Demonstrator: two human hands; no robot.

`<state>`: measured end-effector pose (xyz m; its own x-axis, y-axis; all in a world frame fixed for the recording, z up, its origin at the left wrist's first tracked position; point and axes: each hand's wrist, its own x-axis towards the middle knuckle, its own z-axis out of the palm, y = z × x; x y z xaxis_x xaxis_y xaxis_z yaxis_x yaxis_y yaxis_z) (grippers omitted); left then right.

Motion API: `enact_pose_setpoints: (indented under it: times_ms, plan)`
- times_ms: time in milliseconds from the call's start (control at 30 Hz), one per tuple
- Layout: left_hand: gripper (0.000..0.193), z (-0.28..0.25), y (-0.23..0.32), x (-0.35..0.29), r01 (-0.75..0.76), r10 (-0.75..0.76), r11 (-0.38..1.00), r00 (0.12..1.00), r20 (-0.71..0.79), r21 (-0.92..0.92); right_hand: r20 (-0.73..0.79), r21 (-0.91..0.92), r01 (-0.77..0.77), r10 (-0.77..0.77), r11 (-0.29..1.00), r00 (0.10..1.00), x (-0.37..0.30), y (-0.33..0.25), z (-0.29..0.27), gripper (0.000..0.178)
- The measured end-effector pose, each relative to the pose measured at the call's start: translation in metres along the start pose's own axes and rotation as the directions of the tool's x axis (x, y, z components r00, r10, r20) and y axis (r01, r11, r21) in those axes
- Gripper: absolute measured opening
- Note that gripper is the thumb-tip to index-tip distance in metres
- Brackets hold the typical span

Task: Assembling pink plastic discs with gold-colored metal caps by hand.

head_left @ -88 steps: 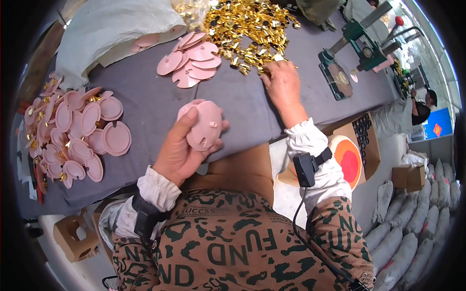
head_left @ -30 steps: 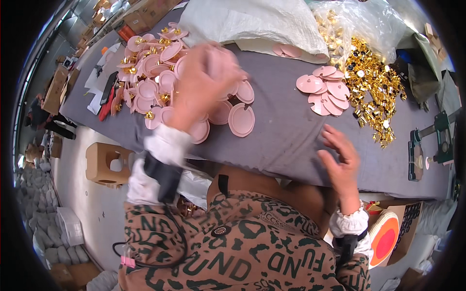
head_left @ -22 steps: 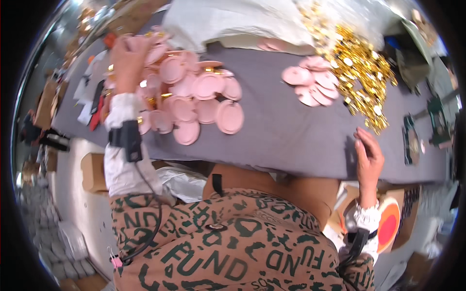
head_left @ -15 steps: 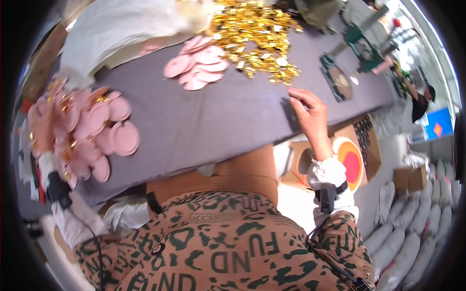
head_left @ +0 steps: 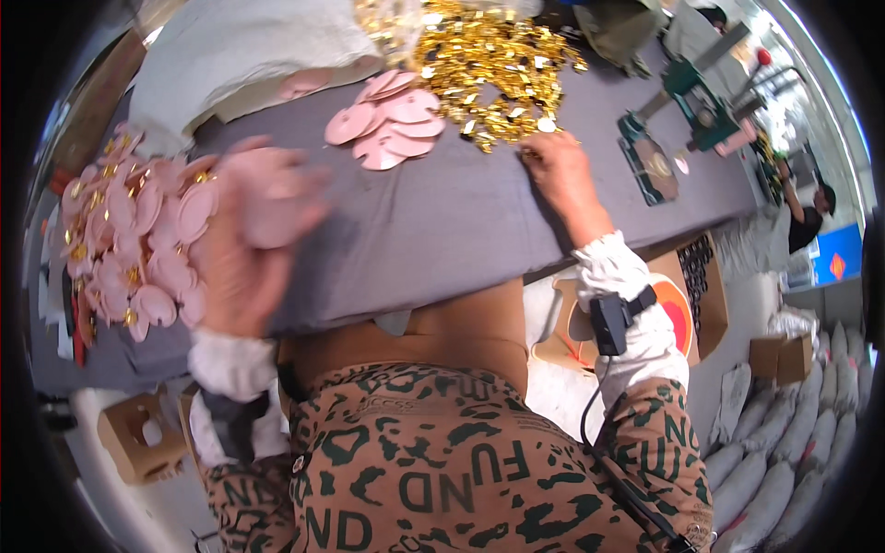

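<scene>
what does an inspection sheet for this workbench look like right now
surface: grey table, mostly covered at the back and left.
job's things: large pile of pink discs with gold fittings at left; small pile of plain pink discs at centre back; heap of gold metal pieces behind it.
clutter: white bag at back left; green press tool at right.
grips: left hand blurred above the table beside the large pile, contents unclear; right hand fingertips at the gold heap's edge.
cables: black cable from a wrist device on the right arm.
surroundings: cardboard boxes, white sacks on the floor, another person at far right.
</scene>
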<state>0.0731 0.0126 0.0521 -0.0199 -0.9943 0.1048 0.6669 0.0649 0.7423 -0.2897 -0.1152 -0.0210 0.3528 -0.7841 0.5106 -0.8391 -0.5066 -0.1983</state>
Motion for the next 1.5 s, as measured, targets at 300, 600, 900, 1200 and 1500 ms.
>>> enact_pose_setpoints:
  times_ms: [300, 600, 900, 1200, 1500]
  plan:
    - [0.042, 0.029, -0.087, 0.013, 0.506, -0.502, 0.786, 0.858, 0.113, -0.355, 0.26, 0.914, -0.287, 0.129, 0.288, 0.957, -0.013, -0.134, -0.033, 0.016]
    - [0.049, 0.034, -0.084, -0.002, 0.39, -0.391, 0.918, 0.92, 0.003, 0.074, 0.377, 0.887, -0.35, -0.034, 0.302, 0.926, -0.023, -0.132, -0.02, 0.017]
    - [0.049, 0.021, -0.071, -0.004, 0.045, -0.128, 0.896, 0.979, 0.161, 0.442, 0.701, 0.705, -0.671, 0.088, -0.231, 0.707, -0.019, -0.156, -0.016, 0.018]
    - [0.069, -0.009, -0.012, 0.003, -0.471, 0.259, 0.237, 0.874, 0.412, 0.85, 0.658, 0.752, -0.637, 0.138, -0.172, 0.74, 0.0, -0.188, -0.008, 0.031]
    - [0.063, -0.188, 0.246, 0.063, 0.101, 0.779, -0.14, 0.626, 0.046, 0.985, 0.005, -0.058, 0.041, -0.041, 0.997, 0.999, 0.017, -0.054, 0.038, 0.038]
